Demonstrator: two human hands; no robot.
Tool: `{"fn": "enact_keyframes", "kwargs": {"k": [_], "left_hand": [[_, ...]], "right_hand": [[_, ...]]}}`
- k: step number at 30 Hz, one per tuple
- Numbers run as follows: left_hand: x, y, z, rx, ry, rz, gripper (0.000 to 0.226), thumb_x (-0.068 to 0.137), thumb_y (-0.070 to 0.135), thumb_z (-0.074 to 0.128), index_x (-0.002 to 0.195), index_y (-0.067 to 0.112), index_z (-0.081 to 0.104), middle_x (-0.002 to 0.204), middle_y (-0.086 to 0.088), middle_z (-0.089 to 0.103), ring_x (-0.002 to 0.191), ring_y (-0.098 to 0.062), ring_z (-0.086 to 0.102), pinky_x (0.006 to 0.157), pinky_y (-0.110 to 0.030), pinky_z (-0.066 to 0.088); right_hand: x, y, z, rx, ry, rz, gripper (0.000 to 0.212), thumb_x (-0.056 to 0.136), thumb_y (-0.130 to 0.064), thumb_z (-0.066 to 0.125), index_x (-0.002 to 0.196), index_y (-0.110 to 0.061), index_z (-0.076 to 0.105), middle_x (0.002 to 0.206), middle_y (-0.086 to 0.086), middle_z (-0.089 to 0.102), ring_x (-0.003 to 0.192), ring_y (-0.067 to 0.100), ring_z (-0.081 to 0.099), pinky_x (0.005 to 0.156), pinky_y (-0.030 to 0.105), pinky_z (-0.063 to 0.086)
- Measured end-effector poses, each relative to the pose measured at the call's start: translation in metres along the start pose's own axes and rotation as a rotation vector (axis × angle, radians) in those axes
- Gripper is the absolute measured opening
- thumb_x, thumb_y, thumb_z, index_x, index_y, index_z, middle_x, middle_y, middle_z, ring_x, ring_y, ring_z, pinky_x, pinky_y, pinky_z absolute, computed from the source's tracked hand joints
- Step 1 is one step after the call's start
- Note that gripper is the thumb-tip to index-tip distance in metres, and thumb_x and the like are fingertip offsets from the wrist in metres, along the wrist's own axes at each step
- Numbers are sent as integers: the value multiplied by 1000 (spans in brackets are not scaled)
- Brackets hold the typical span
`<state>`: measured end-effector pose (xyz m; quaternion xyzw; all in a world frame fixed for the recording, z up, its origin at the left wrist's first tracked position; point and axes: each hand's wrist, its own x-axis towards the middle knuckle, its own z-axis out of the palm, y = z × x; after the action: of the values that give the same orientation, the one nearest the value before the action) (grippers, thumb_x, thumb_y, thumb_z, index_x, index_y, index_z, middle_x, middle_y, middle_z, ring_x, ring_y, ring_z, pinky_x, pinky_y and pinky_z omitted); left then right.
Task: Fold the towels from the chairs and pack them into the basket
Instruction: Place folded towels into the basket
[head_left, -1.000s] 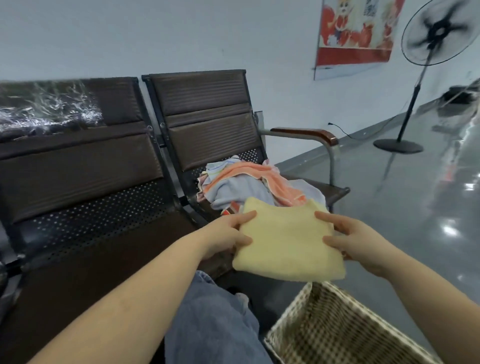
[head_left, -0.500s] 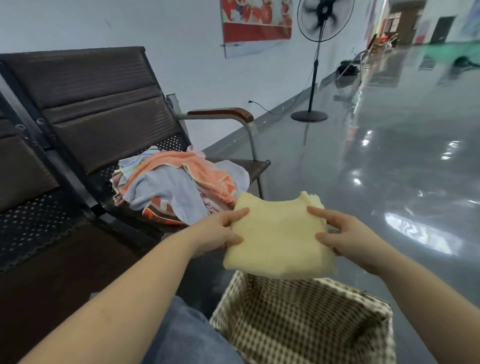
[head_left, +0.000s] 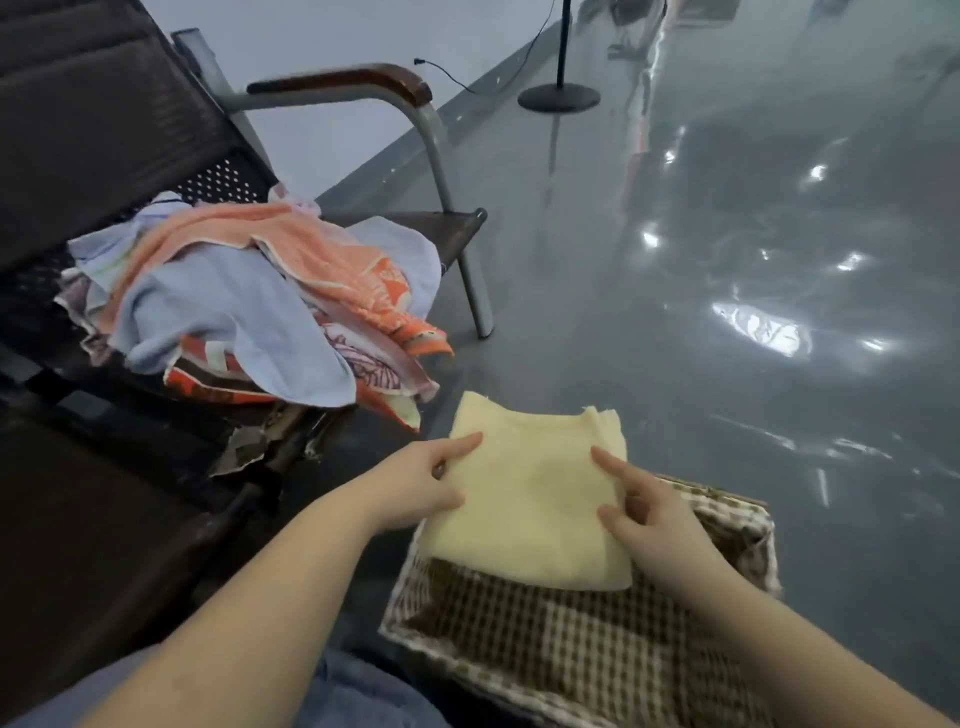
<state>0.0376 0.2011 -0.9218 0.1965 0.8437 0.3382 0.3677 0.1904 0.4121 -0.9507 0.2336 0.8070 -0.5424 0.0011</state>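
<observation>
Head view shows us holding a folded yellow towel (head_left: 530, 499) flat between both hands, right over the far left corner of the basket (head_left: 571, 654). Our left hand (head_left: 415, 493) grasps the towel's left edge, thumb on top and fingers tucked under; our right hand (head_left: 654, 525) grasps the right edge, its fingers spread across the top face. Neither grip is released.

What matters for the coming move is that the basket lies directly below the towel, open and lined with checked cloth. The towel's long axis runs away from us, roughly in line with the basket's left wall, and its far end overhangs the far rim. We judge it needs to come toward us a little as it goes down, so it lands flat on the lining. Both hands are equally near.

On the chair seat (head_left: 415, 228), to our left, a loose pile of towels (head_left: 249, 306) waits unfolded, well apart from the basket.
</observation>
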Motion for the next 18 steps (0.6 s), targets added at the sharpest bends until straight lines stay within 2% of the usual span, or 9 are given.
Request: {"fn": "enact_keyframes", "kwargs": {"k": [3,6,8,11,13,15,18], "left_hand": [[16,-10,15,145,-82,-53,73,85,6,56,142,46,34,134,4,47,113,-16,53,95,-27,45],[32,-21,32,248,-152,-104,73,87,5,51,144,46,29,127,1,50,97,-18,56,83,-28,46],[42,-29,41,263,-195,-133,73,89,3,47,146,45,27,124,0,51,95,-19,55,75,-26,45],[57,-40,52,321,-258,-167,74,90,-1,40,148,42,23,146,-1,37,114,-21,50,70,-18,42],[67,-48,59,352,-283,-183,74,91,-3,36,149,40,21,154,-3,28,127,-25,44,86,-22,45],[75,-55,67,386,-297,-202,74,91,-5,31,150,38,19,156,-5,24,135,-28,37,103,-30,39],[85,-62,79,464,-315,-214,72,93,-5,24,152,34,13,158,-7,19,139,-28,31,109,-33,34]], "right_hand": [[-4,31,20,-15,-9,20,56,91,-8,56,129,-47,43,126,-14,54,113,4,54,100,21,42],[-8,53,36,-48,5,41,55,92,-6,56,133,-41,43,124,-23,49,106,-9,48,86,-2,33],[-9,66,45,-42,12,69,54,93,-5,54,132,-41,43,124,-25,46,109,-9,45,86,-6,29],[-8,82,57,-41,-9,126,54,94,-6,52,126,-47,39,127,-22,45,113,-7,44,95,1,31],[-3,91,64,-33,-51,193,53,95,-7,51,127,-47,39,129,-20,44,120,-2,41,104,12,32],[2,98,70,-32,-83,238,53,95,-7,51,133,-43,41,129,-21,41,122,-2,36,105,14,29],[11,107,80,-34,-94,271,54,95,-8,51,136,-41,41,128,-22,40,120,-3,36,101,10,28]]}}
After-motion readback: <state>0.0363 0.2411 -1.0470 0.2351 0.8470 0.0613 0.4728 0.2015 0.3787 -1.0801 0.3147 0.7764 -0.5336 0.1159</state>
